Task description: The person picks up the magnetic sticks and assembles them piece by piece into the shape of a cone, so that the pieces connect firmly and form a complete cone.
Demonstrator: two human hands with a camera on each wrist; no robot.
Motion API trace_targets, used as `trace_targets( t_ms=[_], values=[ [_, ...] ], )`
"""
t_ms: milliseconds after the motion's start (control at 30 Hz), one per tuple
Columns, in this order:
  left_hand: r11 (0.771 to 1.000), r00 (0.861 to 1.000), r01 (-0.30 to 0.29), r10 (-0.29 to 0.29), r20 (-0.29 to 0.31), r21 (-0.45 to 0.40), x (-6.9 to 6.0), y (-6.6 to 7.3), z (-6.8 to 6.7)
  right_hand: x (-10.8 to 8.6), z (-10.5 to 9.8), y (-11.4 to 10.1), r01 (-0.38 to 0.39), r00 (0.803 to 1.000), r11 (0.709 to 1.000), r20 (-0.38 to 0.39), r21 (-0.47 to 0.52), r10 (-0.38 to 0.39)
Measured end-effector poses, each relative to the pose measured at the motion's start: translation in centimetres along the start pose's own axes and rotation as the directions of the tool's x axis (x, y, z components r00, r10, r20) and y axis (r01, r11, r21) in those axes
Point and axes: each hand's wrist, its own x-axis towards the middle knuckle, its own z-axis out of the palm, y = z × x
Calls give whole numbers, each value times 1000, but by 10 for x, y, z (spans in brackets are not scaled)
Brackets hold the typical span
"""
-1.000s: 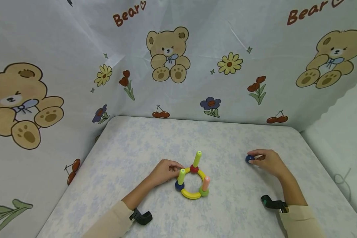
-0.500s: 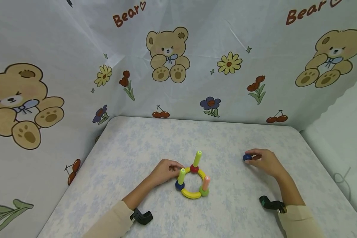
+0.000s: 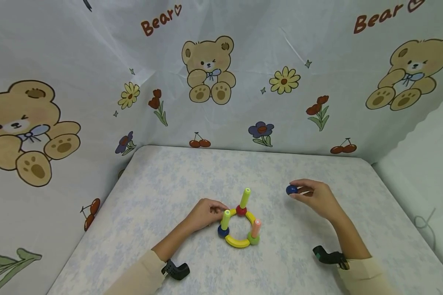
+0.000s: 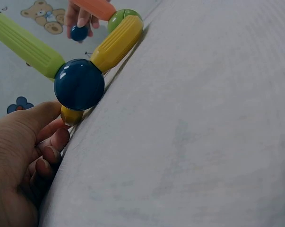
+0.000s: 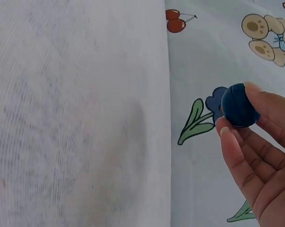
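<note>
A ring of yellow curved rods (image 3: 238,242) joined by blue, red and green balls lies on the table. Upright green rods (image 3: 245,198) rise from the red ball (image 3: 241,211) and the blue ball (image 4: 79,84); a pink-orange rod (image 3: 256,228) stands on the green ball (image 3: 253,238). At the ring's left side my left hand (image 3: 205,214) pinches a yellow curved rod (image 4: 71,116) between thumb and finger. Off to the right, my right hand (image 3: 316,197) holds a loose dark blue ball (image 5: 240,106) in its fingertips, above the table.
The table (image 3: 162,172) has a pale blue mottled cover. Behind it hangs a bear-print cloth (image 3: 221,123). Each wrist wears a black camera mount, such as the left one (image 3: 176,270). A white cable (image 3: 424,223) lies beyond the right edge.
My right hand has moved left and a little away from me, carrying the blue ball. The left hand and the ring have stayed in place.
</note>
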Motion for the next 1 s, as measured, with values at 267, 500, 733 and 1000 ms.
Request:
trace_targets(
  t_ms=[267,500,733,1000],
  values=[
    [1000,1000,-13,13,6,0,2,-4,2,5,15,-23,-10,999,994,40,109,6],
    [1000,1000,-12,12,6,1,2,-4,0,10,21,-47,27,999,989,32,149,-32],
    [1000,1000,-6,6,8,-6,3,-5,0,15,26,-66,64,997,978,28,199,-71],
    [1000,1000,-8,8,5,-11,2,-4,0,23,36,-81,93,994,960,36,263,-106]
  ],
)
